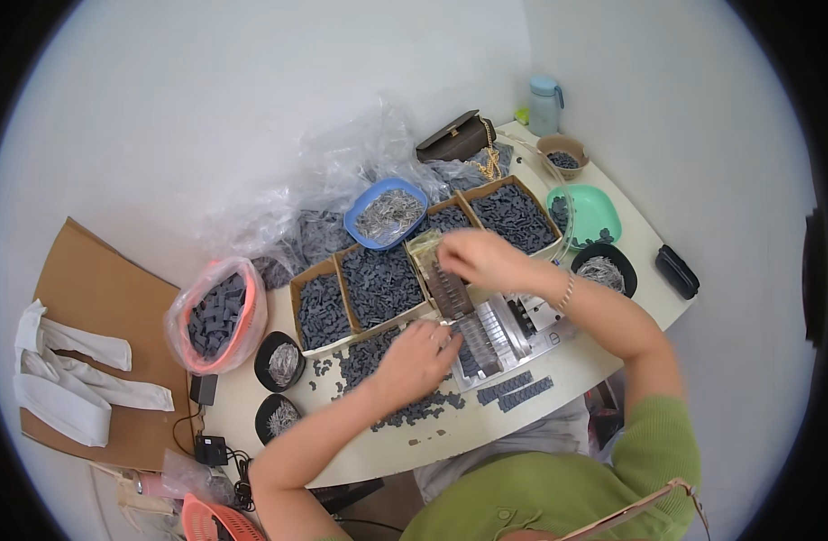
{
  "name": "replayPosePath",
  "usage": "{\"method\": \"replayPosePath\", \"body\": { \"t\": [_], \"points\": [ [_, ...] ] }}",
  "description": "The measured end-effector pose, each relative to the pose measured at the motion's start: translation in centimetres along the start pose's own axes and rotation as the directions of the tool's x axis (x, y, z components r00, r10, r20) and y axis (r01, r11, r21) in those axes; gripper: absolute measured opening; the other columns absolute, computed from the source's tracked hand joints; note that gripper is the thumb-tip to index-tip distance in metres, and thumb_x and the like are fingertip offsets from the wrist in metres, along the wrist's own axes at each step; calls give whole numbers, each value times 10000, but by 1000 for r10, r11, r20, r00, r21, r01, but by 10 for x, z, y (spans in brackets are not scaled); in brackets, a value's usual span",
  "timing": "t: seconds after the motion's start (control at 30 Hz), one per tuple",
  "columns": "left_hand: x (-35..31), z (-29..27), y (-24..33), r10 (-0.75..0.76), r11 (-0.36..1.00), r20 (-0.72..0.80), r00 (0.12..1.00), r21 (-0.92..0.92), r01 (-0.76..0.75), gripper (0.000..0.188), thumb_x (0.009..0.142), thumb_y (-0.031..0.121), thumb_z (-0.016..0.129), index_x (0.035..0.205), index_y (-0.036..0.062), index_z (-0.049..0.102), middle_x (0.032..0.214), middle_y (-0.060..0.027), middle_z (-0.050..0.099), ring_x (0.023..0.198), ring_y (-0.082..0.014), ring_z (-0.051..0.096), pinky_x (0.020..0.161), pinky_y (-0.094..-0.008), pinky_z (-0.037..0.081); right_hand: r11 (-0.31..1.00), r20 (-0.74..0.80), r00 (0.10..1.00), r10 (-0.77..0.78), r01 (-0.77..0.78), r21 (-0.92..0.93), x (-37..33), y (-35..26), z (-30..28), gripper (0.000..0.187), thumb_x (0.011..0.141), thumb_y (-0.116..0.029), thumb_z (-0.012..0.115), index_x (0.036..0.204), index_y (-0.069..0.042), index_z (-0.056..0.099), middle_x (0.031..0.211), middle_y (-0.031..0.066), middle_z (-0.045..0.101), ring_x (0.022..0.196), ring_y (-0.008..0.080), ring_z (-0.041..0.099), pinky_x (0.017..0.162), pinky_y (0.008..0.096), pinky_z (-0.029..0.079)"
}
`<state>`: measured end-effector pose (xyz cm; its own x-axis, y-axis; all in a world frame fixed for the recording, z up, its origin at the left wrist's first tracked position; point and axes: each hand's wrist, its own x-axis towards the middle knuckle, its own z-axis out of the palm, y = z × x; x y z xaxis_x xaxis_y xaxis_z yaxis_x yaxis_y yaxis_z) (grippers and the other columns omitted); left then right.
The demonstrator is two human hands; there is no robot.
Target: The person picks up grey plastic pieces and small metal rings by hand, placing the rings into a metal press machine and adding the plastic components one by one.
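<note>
On the desk (378,455), the jig (499,329) is flanked on its left by the loosely curled left hand (409,362), while the right hand (488,260) is bunched over a dark rack (450,298), anything pinched being hidden.

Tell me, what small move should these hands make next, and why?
Probably steady the slotted fixture with the left hand: its fingertips appear to be at the fixture's left edge, while the right hand is over the dark ribbed plate.

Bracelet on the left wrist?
No, the left hand has a bare wrist, while the bracelet circles the wrist of the right hand.
</note>
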<state>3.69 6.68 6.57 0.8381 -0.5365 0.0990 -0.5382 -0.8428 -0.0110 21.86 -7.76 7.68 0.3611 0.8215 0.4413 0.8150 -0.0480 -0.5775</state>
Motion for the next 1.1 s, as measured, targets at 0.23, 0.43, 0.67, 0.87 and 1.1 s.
{"method": "replayPosePath", "body": {
  "t": [0.23,0.43,0.67,0.87,1.1],
  "points": [
    [-18,42,67,-247,967,-117,962,-89,238,756,816,453,640,1291,-102,446,1383,-258,418,1304,-401,388,1051,-471,341,894,-244,963,-115,-6,-448,39,19,14,338,852,-178,630,1155,-55,544,902,103,609,912,319,575,788,410,462],
    [-15,49,55,-403,912,-203,892,-169,374,695,831,397,648,1300,-75,448,1375,-225,429,1293,-395,387,1067,-481,302,964,-325,929,-178,98,-249,4,-10,12,350,827,-216,667,1124,-63,566,844,90,594,809,295,551,751,384,432],
    [-50,30,46,-588,802,-297,752,-333,496,559,822,264,678,1272,-20,504,1304,-200,475,1238,-378,426,1030,-477,317,697,80,808,-584,549,-461,-135,-56,28,228,742,-158,620,949,-63,621,984,66,643,960,194,599,796,295,483],
    [-58,31,57,-587,804,-301,752,-323,499,492,792,216,712,1215,14,565,1292,-177,487,1235,-372,433,1022,-493,318,669,163,874,-457,459,-585,-152,-77,43,232,757,-131,590,965,-30,608,1038,149,640,954,206,607,796,266,487],
    [-60,34,63,-556,823,-286,780,-320,469,406,794,189,705,1153,26,610,1266,-160,517,1232,-360,451,1011,-485,338,640,258,855,-450,510,-574,-149,-83,38,230,754,-128,584,968,-46,600,1045,160,636,933,213,610,810,287,489]
  ]
}}
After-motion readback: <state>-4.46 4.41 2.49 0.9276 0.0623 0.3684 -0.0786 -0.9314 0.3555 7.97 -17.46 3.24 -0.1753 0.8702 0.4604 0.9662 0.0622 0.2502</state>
